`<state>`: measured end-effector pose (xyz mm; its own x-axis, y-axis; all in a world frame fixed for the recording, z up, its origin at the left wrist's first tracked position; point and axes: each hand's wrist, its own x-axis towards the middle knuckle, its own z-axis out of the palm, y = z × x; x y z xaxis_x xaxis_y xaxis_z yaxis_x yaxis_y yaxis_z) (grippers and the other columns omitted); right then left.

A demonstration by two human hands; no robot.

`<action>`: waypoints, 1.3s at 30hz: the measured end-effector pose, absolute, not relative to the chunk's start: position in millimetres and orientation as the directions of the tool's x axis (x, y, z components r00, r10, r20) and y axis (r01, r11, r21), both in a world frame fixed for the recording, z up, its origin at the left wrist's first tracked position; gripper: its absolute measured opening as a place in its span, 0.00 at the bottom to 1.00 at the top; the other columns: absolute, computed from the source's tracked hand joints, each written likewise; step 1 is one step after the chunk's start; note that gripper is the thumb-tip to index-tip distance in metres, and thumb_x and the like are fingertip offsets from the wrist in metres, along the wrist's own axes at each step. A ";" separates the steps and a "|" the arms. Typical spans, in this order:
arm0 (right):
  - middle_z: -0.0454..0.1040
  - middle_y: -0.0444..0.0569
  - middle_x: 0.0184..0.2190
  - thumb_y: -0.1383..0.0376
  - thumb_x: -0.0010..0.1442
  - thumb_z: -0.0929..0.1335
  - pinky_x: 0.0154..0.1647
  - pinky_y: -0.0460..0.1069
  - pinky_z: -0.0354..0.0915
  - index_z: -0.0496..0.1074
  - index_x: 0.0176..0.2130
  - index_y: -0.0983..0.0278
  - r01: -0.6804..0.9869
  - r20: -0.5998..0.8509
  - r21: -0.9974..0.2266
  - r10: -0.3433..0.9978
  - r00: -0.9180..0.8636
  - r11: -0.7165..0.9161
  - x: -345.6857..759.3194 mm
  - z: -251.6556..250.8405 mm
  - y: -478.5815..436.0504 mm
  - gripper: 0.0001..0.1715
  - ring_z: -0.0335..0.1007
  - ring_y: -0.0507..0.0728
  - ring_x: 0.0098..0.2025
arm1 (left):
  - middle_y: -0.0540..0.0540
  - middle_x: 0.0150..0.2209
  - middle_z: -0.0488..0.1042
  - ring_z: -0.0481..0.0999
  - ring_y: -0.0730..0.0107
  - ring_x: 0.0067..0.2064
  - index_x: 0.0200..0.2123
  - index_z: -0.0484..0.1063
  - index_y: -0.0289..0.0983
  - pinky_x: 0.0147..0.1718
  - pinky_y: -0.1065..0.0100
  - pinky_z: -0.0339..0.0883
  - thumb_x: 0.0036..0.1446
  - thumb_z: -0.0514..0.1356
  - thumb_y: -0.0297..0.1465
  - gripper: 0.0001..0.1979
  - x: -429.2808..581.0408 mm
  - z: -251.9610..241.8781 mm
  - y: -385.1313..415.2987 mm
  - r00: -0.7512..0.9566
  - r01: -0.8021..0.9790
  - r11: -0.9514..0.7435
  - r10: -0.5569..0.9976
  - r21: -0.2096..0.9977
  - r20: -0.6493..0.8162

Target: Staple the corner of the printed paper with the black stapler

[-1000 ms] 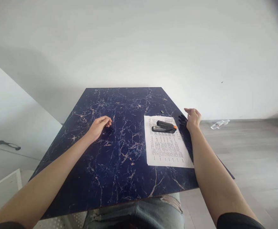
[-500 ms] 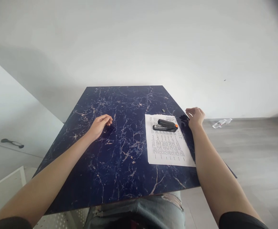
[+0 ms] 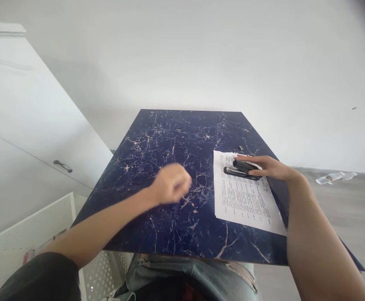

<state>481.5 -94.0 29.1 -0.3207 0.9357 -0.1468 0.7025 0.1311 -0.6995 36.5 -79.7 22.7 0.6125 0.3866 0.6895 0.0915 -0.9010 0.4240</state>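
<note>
A black stapler (image 3: 239, 172) lies on printed sheets of paper (image 3: 243, 205) at the right side of the table. My right hand (image 3: 276, 168) is closed around the stapler's right end, with the thumb along the near side and the fingers over the far side. Part of the stapler is covered by that hand. Over the middle of the table, left of the paper, my left hand (image 3: 172, 184) is curled into a fist and blurred by motion. No object shows in it.
The dark blue marbled table (image 3: 170, 234) stands against a white wall. A small dark piece (image 3: 240, 148) lies beyond the paper. To the left are a white cabinet (image 3: 19, 125) and a perforated white bin (image 3: 97, 276). A clear plastic bottle (image 3: 334, 178) is on the floor at right.
My right hand has moved from the table's right edge onto the stapler and taken hold of it. My left hand has come nearer and curled tighter. The view has turned left.
</note>
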 end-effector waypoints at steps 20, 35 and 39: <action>0.83 0.46 0.40 0.58 0.60 0.72 0.45 0.53 0.68 0.80 0.48 0.59 0.609 0.077 -0.595 0.791 -0.607 0.525 162.2 16.4 -30.6 0.17 0.78 0.61 0.40 | 0.42 0.71 0.65 0.68 0.45 0.68 0.59 0.80 0.48 0.67 0.48 0.56 0.73 0.51 0.30 0.21 60.2 -4.2 -219.4 0.932 -0.124 -0.951 -0.209 -0.284 0.295; 0.78 0.61 0.46 0.64 0.65 0.65 0.62 0.61 0.63 0.79 0.41 0.65 0.836 0.400 -0.519 0.814 0.422 -0.178 302.5 13.1 4.9 0.13 0.68 0.68 0.56 | 0.35 0.72 0.61 0.64 0.38 0.70 0.53 0.83 0.38 0.66 0.46 0.55 0.68 0.59 0.30 0.15 66.4 -13.4 -218.1 0.931 -0.180 -0.967 -0.226 -0.179 0.286; 0.75 0.65 0.51 0.68 0.58 0.67 0.64 0.66 0.61 0.79 0.46 0.67 0.720 0.383 -0.561 0.644 0.663 -0.408 379.9 -12.9 -0.1 0.17 0.64 0.70 0.60 | 0.35 0.71 0.63 0.65 0.38 0.70 0.53 0.83 0.39 0.66 0.44 0.55 0.68 0.59 0.31 0.15 65.7 -13.9 -217.7 0.929 -0.200 -0.963 -0.244 -0.179 0.277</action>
<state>379.9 -0.1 -12.9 0.6626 0.6435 0.3833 0.7205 -0.4077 -0.5609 65.7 -217.7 -13.9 0.9293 -0.2442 0.2771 -0.1998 -0.9633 -0.1791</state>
